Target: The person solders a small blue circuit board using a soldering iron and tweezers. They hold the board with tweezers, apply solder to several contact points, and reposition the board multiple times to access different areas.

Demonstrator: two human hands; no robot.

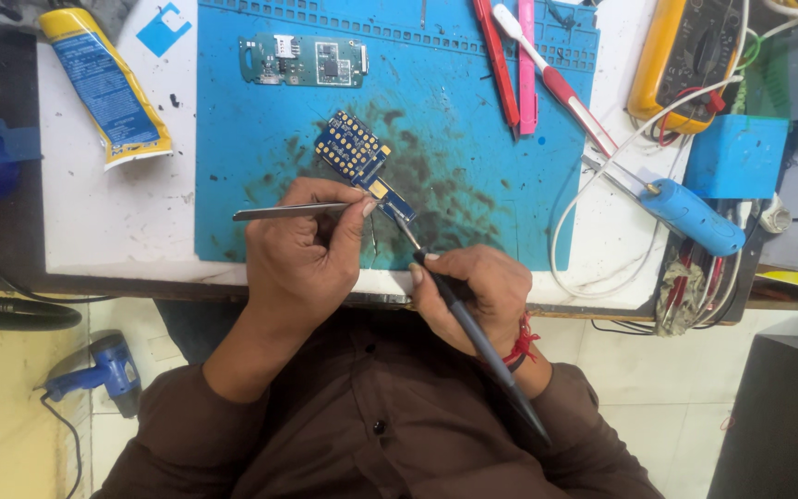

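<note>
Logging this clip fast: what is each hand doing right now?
Left hand: closed on metal tweezers at the blue circuit board.
Right hand: closed on a soldering iron.

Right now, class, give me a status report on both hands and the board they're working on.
Left hand shut on tweezers. Right hand shut on soldering iron, tip at blue circuit board on mat. Nothing in the way.

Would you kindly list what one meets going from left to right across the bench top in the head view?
Yellow and blue tube → green circuit board → blue circuit board → red pen → toothbrush → yellow multimeter → blue box.
</note>
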